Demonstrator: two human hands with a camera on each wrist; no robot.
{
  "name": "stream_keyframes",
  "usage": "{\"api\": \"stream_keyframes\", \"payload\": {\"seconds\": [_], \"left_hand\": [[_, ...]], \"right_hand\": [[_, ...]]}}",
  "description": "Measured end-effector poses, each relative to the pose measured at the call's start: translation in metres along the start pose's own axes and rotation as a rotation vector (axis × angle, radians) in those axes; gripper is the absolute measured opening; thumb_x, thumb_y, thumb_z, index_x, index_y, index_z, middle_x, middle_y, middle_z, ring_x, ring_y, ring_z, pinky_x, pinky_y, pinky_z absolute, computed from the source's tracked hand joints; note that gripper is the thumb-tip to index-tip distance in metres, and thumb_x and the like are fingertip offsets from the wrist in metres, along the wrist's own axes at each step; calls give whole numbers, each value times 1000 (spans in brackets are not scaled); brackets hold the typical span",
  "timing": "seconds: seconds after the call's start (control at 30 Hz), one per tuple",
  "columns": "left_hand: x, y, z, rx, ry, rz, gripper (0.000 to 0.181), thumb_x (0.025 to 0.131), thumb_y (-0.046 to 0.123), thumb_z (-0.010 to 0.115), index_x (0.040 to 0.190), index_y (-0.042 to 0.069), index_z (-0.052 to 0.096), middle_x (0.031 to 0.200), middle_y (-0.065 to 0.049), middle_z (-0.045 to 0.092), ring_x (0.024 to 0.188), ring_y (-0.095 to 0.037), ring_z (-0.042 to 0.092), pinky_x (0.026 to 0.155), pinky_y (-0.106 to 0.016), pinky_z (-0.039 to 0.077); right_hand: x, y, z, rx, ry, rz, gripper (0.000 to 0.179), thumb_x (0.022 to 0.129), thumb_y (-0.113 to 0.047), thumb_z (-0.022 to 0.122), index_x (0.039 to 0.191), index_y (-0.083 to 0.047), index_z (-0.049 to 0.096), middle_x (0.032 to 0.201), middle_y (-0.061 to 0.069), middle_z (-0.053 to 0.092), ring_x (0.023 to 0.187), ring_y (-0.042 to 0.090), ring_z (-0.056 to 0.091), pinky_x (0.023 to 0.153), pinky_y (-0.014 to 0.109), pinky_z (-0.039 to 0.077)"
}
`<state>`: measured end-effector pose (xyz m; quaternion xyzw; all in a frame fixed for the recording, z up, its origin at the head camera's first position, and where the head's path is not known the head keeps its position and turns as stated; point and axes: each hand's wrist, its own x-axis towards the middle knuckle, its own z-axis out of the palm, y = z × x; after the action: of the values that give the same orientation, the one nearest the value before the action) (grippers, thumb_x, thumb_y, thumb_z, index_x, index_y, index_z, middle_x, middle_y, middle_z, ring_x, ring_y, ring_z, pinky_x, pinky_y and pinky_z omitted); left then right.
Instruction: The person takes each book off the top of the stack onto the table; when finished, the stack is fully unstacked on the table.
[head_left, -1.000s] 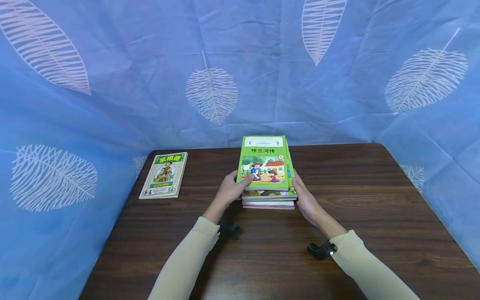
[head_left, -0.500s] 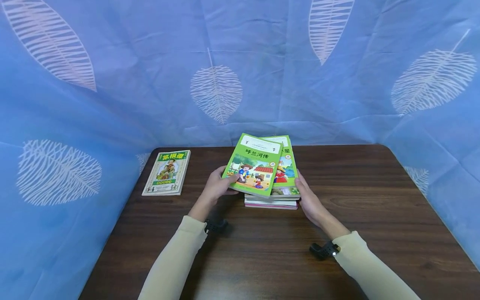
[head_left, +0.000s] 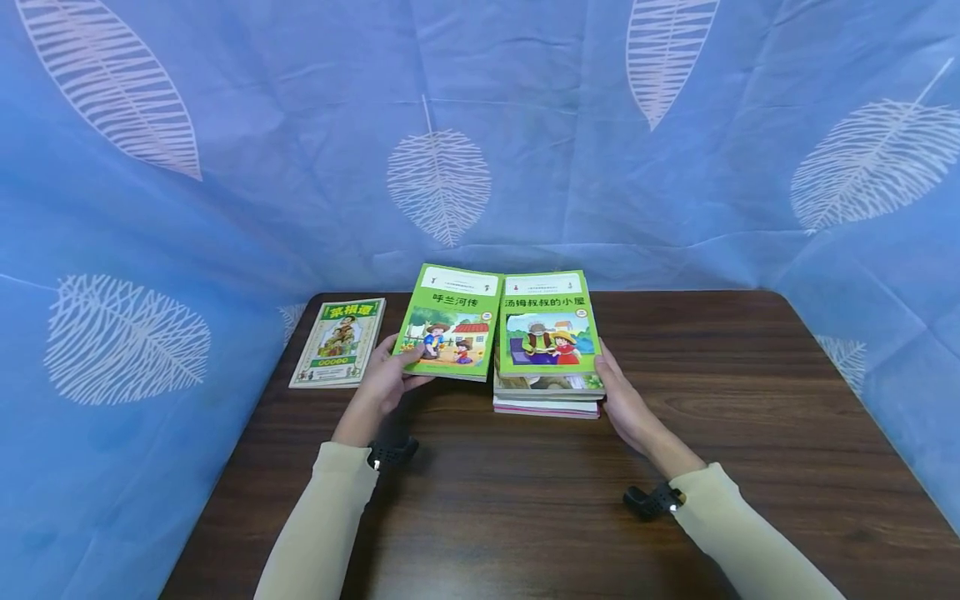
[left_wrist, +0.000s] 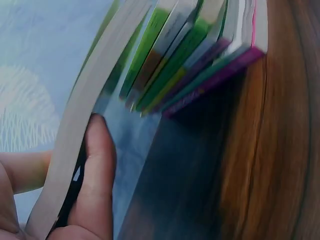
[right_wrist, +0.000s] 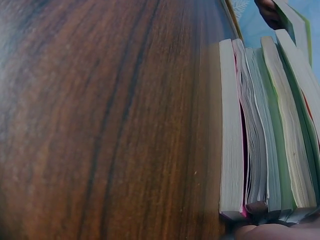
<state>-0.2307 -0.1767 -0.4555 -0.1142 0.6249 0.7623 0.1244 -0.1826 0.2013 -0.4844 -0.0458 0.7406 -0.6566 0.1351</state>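
Green covers one book [head_left: 448,325] pinched by left fingers [left_wrist: 100,170] while right fingers [head_left: 612,362] touch one stack [head_left: 549,333].

leafy blue cloth [head_left: 525,192], brown table [head_left: 517,492]

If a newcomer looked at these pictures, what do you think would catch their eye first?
Probably the bright green book in the left hand, raised above the table, left of the book stack. Next, that book stack, green on top, with the right hand at its right side. Behind hangs a blue cloth with white leaf prints.
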Motion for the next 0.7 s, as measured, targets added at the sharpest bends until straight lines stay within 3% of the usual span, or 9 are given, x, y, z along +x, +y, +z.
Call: {"api": "stream_keyframes", "payload": {"seconds": [0.23, 0.7], "left_hand": [[5, -5, -23, -15, 90, 0, 54, 109, 19, 58, 158, 14, 37, 117, -4, 66, 86, -10, 77, 83, -30, 65], [22, -34, -32, 71, 133, -50, 57, 109, 18, 58, 159, 7, 34, 127, -17, 66, 81, -11, 76, 77, -28, 65]], "right_hand": [[-1, 0, -1, -7, -5, -1, 68, 114, -53, 16, 167, -30, -18, 178, 5, -15, 165, 35, -6, 131, 65, 6], [0, 0, 1, -14, 5, 5, 67, 114, -53, 16, 168, -29, -17, 178, 5, -15, 165, 36, -8, 131, 66, 4]]}}
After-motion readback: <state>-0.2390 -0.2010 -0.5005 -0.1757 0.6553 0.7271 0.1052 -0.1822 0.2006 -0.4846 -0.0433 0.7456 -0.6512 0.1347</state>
